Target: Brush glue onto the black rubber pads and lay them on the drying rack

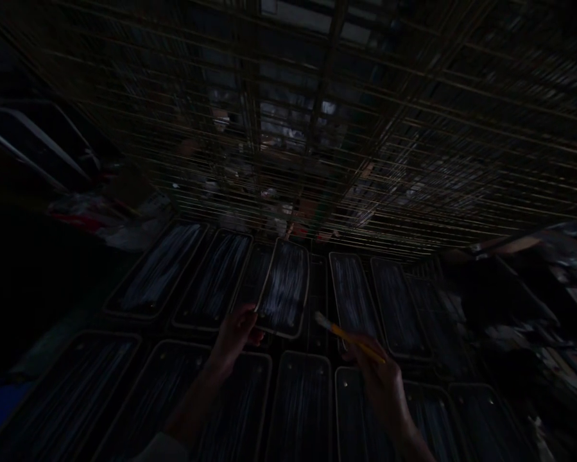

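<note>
The scene is very dark. My left hand [235, 337] grips the lower left corner of a dark phone-shaped panel [285, 289] with a pale rim, lifted above the others. My right hand [377, 378] is closed on a yellow-handled brush [350, 338]; its pale bristles point up and left, close to the panel's lower right edge. Both forearms reach in from the bottom of the view.
Several similar dark panels [302, 404] lie in two rows on the work surface. A wire grid rack [365, 160] rises behind them. Crumpled plastic and red items [105, 221] sit at the left; cluttered objects [548, 308] fill the right side.
</note>
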Demonstrator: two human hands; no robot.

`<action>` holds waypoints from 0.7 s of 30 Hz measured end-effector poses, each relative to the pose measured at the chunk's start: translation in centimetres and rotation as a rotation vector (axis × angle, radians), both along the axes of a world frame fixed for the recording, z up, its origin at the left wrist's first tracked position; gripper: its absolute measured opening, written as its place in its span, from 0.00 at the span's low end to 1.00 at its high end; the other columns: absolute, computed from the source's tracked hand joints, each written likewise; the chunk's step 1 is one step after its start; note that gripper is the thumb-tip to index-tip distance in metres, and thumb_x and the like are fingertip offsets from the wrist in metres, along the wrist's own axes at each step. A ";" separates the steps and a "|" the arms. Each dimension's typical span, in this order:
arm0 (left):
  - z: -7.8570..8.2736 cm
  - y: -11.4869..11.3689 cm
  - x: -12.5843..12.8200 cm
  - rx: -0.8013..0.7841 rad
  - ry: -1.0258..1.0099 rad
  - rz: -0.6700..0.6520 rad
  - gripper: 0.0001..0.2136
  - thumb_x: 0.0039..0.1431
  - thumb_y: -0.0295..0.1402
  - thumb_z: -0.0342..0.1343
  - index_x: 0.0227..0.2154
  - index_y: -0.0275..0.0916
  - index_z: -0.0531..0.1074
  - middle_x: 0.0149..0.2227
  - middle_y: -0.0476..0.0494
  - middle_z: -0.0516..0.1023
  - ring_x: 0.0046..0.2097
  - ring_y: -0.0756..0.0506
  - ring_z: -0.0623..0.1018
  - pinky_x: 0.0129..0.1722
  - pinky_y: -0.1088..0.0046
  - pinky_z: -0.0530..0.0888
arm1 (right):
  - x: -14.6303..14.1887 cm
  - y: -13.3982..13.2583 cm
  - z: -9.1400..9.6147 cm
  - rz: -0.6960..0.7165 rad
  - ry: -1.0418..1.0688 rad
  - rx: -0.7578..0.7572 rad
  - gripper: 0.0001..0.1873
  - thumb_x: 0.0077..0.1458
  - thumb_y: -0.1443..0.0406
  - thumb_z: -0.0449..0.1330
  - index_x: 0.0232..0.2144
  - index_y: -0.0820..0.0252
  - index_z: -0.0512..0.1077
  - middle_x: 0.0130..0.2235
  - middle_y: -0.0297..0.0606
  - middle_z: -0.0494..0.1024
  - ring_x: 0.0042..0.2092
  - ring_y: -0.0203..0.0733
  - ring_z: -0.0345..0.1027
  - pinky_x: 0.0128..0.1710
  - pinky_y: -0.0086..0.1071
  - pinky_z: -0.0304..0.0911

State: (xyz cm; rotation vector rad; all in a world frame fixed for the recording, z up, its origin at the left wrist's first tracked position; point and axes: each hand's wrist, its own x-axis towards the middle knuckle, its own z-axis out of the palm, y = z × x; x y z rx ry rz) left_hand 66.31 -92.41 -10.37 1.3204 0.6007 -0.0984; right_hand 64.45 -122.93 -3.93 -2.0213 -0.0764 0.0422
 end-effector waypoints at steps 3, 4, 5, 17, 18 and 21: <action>-0.9 1.8 -0.4 0.013 0.054 0.081 0.23 0.46 0.41 0.66 0.43 0.36 0.69 0.23 0.54 0.75 0.21 0.47 0.79 0.20 0.73 0.76 | -0.9 -0.5 -0.2 -0.060 0.019 0.040 0.15 0.61 0.55 0.58 0.47 0.54 0.73 0.44 0.43 0.79 0.37 0.45 0.77 0.36 0.35 0.74; -1.3 2.2 -0.5 0.028 0.092 0.091 0.21 0.48 0.38 0.65 0.43 0.35 0.68 0.23 0.54 0.75 0.20 0.48 0.78 0.19 0.73 0.75 | -1.2 -0.5 -0.2 -0.070 0.025 0.050 0.16 0.60 0.55 0.58 0.46 0.54 0.73 0.44 0.43 0.79 0.37 0.45 0.77 0.35 0.35 0.75; -1.6 2.4 -0.5 0.044 0.127 0.093 0.19 0.51 0.35 0.63 0.44 0.35 0.68 0.23 0.54 0.74 0.19 0.48 0.78 0.19 0.74 0.75 | -1.4 -0.4 -0.2 -0.080 0.033 0.058 0.16 0.60 0.54 0.59 0.46 0.54 0.74 0.44 0.43 0.79 0.37 0.46 0.78 0.35 0.36 0.75; -1.2 2.0 -1.3 0.303 0.230 0.074 0.12 0.62 0.30 0.51 0.47 0.34 0.66 0.25 0.52 0.74 0.19 0.48 0.78 0.21 0.73 0.77 | -3.3 1.3 1.6 -0.097 0.107 0.106 0.19 0.61 0.51 0.57 0.45 0.57 0.74 0.35 0.41 0.79 0.35 0.45 0.77 0.35 0.35 0.74; -1.2 2.0 -1.4 0.323 0.235 0.074 0.12 0.62 0.30 0.51 0.47 0.35 0.66 0.25 0.52 0.74 0.20 0.48 0.78 0.21 0.73 0.77 | -3.5 1.3 1.7 -0.104 0.099 0.109 0.19 0.61 0.51 0.57 0.45 0.57 0.75 0.34 0.41 0.79 0.35 0.45 0.76 0.35 0.35 0.73; -0.6 1.9 -1.6 0.379 0.249 0.076 0.10 0.62 0.31 0.51 0.46 0.36 0.66 0.27 0.49 0.76 0.20 0.49 0.78 0.21 0.75 0.76 | -4.3 1.2 2.0 -0.105 0.091 0.153 0.18 0.61 0.51 0.57 0.44 0.56 0.75 0.34 0.40 0.79 0.34 0.45 0.75 0.35 0.35 0.73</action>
